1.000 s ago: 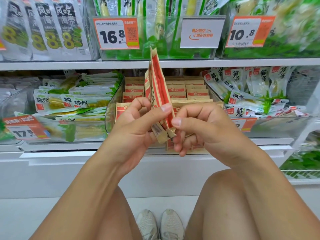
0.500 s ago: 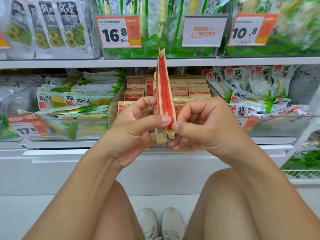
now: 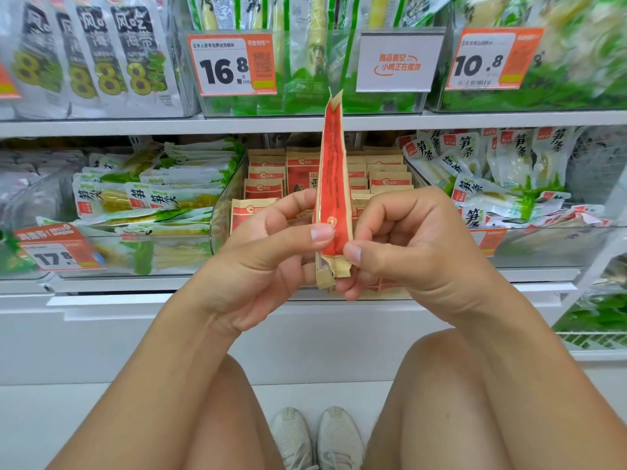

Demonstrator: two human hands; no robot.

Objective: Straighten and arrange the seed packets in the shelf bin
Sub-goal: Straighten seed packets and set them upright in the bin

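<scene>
A small stack of red and tan seed packets [image 3: 333, 171] stands upright and edge-on in front of the middle shelf. My left hand [image 3: 268, 259] pinches its lower end from the left, thumb across the front. My right hand [image 3: 407, 245] pinches the same end from the right. Behind them, a clear shelf bin [image 3: 226, 198] holds more rows of the same seed packets [image 3: 268, 179], mostly upright; its front part is hidden by my hands.
Clear bins of green and white bamboo shoot packs sit to the left [image 3: 142, 198] and right [image 3: 502, 178]. The upper shelf [image 3: 101, 125] carries price tags [image 3: 230, 64] and more packs. My knees and shoes [image 3: 315, 439] are below, before the white shelf base.
The held packets have turned from a slight leftward tilt to upright and edge-on. Both hands have stayed pinched on the lower end.
</scene>
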